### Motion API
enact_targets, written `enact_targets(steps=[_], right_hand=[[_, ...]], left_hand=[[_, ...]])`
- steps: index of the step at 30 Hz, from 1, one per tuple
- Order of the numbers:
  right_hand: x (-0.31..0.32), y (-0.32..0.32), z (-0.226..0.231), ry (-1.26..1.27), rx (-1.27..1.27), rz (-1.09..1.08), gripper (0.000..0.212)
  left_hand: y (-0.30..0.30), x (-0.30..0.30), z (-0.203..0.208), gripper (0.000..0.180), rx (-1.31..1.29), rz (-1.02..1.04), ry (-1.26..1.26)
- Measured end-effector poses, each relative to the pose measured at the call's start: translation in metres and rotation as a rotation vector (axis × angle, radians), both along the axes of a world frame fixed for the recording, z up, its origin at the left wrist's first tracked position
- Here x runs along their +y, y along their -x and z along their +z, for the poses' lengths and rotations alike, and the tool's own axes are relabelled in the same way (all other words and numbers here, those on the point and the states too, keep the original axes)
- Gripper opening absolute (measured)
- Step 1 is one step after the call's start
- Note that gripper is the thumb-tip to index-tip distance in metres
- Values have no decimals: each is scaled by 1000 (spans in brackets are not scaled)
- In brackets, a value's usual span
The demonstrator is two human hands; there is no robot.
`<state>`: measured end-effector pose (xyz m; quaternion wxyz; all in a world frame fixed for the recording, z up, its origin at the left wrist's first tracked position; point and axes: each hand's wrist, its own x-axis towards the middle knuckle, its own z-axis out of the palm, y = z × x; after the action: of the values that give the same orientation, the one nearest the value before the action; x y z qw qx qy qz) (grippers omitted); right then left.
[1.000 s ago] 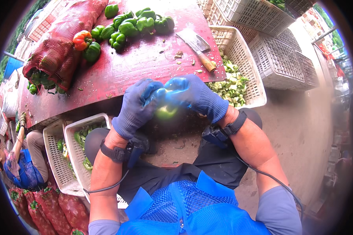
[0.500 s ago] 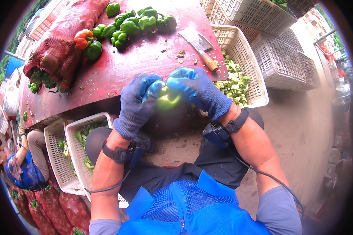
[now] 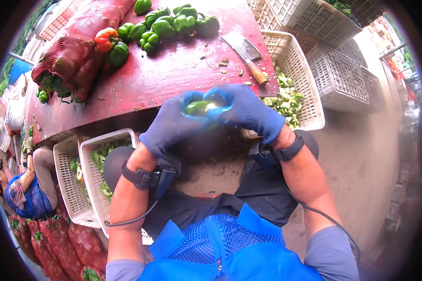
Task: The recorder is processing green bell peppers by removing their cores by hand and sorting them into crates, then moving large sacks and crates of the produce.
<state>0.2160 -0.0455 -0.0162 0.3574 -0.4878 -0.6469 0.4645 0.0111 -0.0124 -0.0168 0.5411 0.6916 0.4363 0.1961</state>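
A green bell pepper (image 3: 198, 108) is held between my two gloved hands, just off the near edge of the red table (image 3: 159, 79). My left hand (image 3: 179, 115) curls round its left side; my right hand (image 3: 239, 108) grips it from the right. Both wear blue-grey knit gloves with bright blue palms. Part of the pepper is pale, and the fingers blur and cover much of it. Beyond my right hand lies a cleaver (image 3: 246, 56) with a wooden handle. Several whole green peppers (image 3: 164, 28) sit farther back, beside a red-orange one (image 3: 106, 39).
A red mesh sack (image 3: 79, 51) of peppers lies at the table's left. Right of the table, a white crate (image 3: 309, 100) holds chopped pale-green pieces. Another white crate (image 3: 89, 159) with pepper pieces stands by my left knee. Stacked crates (image 3: 337, 79) rise at right; a co-worker (image 3: 28, 192) sits far left.
My hands have turned inward and closed together round the pepper, which now shows a darker green side. The view has shifted slightly, moving the table's things a little right.
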Motion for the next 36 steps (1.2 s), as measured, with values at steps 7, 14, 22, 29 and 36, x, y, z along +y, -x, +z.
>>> enact_targets(steps=[7, 14, 22, 29, 36], right_hand=[[3, 7, 5, -170, -531, 104, 32], [3, 15, 1, -273, -643, 157, 26], [-4, 20, -15, -492, -730, 129, 29], [-5, 16, -25, -685, -655, -7, 34], [13, -15, -2, -586, -108, -501, 35]], left_hand=[[-2, -5, -6, 35, 223, 6, -205], [-1, 4, 1, 26, 211, -45, -46], [8, 7, 11, 23, 163, -86, 129], [15, 11, -19, 21, 8, 9, 336], [18, 7, -9, 24, -128, 41, 391]])
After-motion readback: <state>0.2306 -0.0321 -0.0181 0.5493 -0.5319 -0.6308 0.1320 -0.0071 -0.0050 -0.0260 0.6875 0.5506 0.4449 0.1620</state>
